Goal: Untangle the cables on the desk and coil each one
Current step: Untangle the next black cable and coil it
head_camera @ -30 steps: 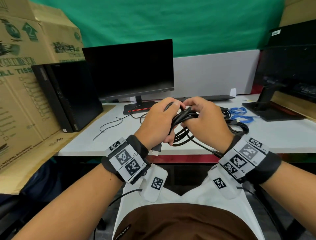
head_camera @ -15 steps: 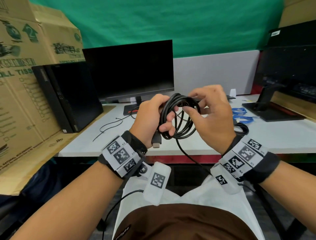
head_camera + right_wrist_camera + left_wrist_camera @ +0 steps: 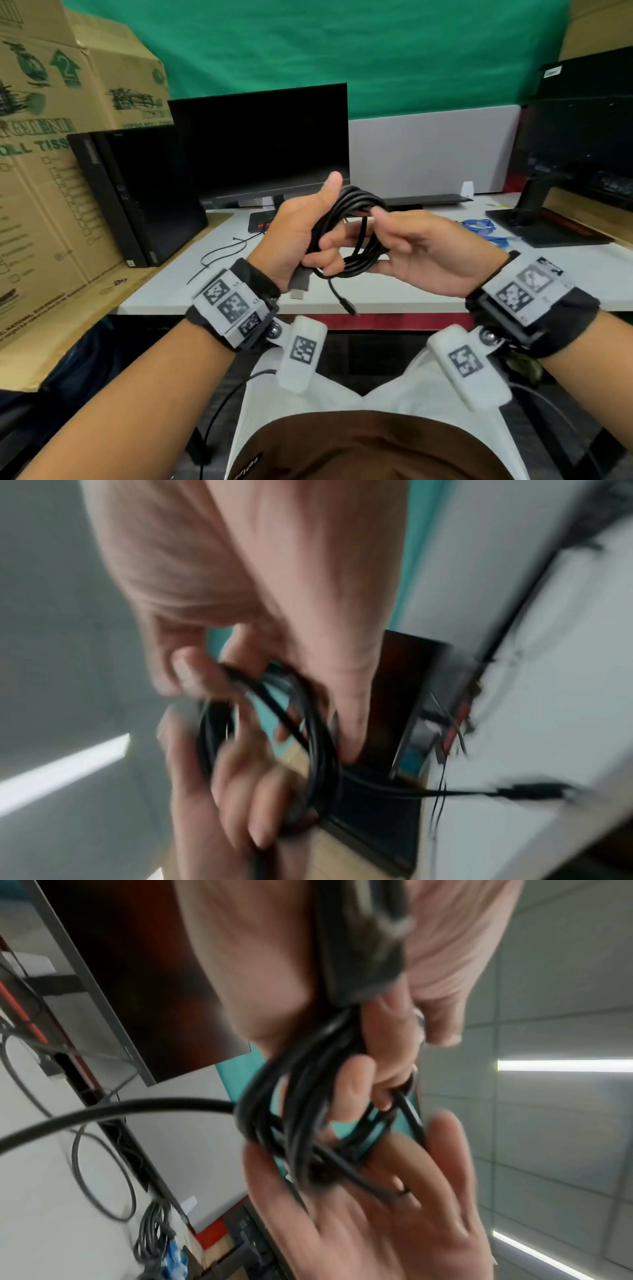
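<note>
The black cable (image 3: pixel 346 236) is gathered into a bundle of loops held up in the air in front of the person, above the near edge of the bench (image 3: pixel 445 294). The loops stand roughly upright, their plane edge-on between the two hands. One thick plug (image 3: pixel 298 286) hangs below the left hand (image 3: pixel 294 236). The other end, a short free tail with a small plug (image 3: pixel 349 308), drops from the bottom of the coil toward the bench edge.

The left hand's grip is wrapped round the left side of the bundle, fingers curled through the loops and thumb raised above them. The right hand (image 3: pixel 424 253) meets the coil from the opposite side. Its thumb and forefinger pinch the strands at the upper right while the other fingers reach under the lower arc.

The tail hangs below and between both hands, slightly nearer the right. That hand looks better placed to take up the last length, with the left keeping the loops together.

Further back on the bench lie a thin black cable (image 3: pixel 222 253) to the left and a blue cable (image 3: pixel 479 228) to the right, both well apart from the held coil and apparently still to be dealt with.
</note>
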The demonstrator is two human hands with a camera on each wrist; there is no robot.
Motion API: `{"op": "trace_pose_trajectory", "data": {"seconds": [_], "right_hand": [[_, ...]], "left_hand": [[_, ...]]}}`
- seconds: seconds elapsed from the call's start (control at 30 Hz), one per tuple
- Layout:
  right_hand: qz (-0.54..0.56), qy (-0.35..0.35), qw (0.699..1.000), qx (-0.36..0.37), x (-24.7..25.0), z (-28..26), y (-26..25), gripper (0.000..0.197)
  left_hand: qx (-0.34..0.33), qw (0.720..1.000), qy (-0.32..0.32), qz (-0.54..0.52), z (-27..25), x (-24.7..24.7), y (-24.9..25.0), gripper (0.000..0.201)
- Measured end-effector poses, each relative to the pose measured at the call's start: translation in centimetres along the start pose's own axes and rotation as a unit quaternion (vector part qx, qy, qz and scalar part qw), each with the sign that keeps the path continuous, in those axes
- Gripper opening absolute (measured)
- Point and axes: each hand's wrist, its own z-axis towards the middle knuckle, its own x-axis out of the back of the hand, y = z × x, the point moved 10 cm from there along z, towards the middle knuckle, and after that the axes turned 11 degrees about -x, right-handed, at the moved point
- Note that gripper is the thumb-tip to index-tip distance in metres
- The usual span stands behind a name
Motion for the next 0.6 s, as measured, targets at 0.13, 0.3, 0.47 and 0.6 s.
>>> {"op": "trace_pose_trajectory", "data": {"seconds": [0.13,0.3,0.47,0.6], "right_hand": [[-0.096,0.047,0.994,-0.006,0.8,-0.8,-0.8,0.039],[-0.172,0.293,0.937,0.085,4.3,-1.6,-3.6,0.046],[-0.13,0.263,0.954,0.065,4.3,-1.7,-3.5,0.051],[-0.327,0.309,0.892,0.044,5.1,-2.1,-3.9,0.047]], "left_hand": [[-0.029,0.989,0.005,0.146,-0.1,2.1,2.1,0.016],[-0.027,0.965,0.033,0.26,0.1,2.9,2.6,0.027],[0.01,0.96,-0.027,0.28,0.0,1.7,2.3,0.022],[0.029,0.938,-0.062,0.339,-0.3,1.7,1.9,0.023]]}}
